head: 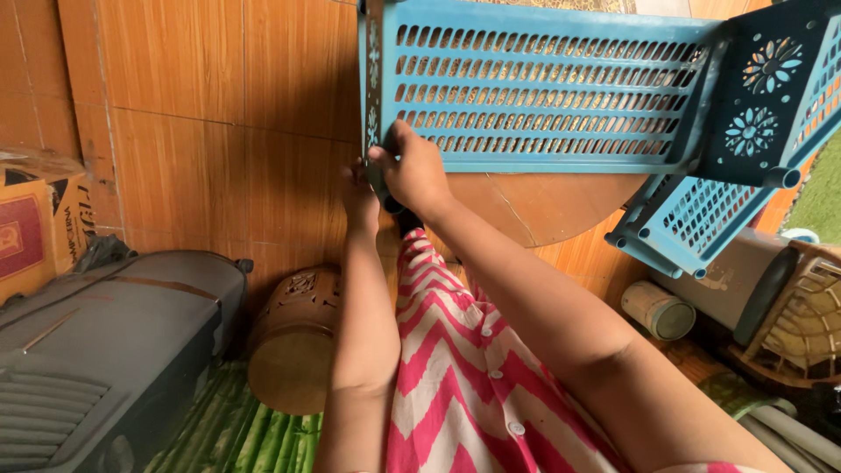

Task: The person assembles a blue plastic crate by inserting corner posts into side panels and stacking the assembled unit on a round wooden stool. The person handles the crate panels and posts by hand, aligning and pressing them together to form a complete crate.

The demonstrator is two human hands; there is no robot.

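Observation:
A blue plastic slotted rack (543, 88) with perforated shelves fills the upper middle and right. My right hand (413, 171) grips the lower left corner of its nearest shelf, fingers curled round a dark post there. My left hand (357, 194) reaches to the same corner from below, partly hidden behind the right hand. A second blue shelf (692, 223) hangs lower at the right, and a flower-patterned blue side panel (760, 88) stands at the upper right. My pink and white zigzag garment (455, 368) lies between my arms.
An orange tiled wall (201, 105) is behind. A grey plastic case (105, 342) lies at the left, a cardboard box (39, 232) above it. A carved brown stool (293, 337) stands beside my left arm. A round wooden tabletop (543, 206), a white tin (659, 308) and a wicker piece (810, 320) are at the right.

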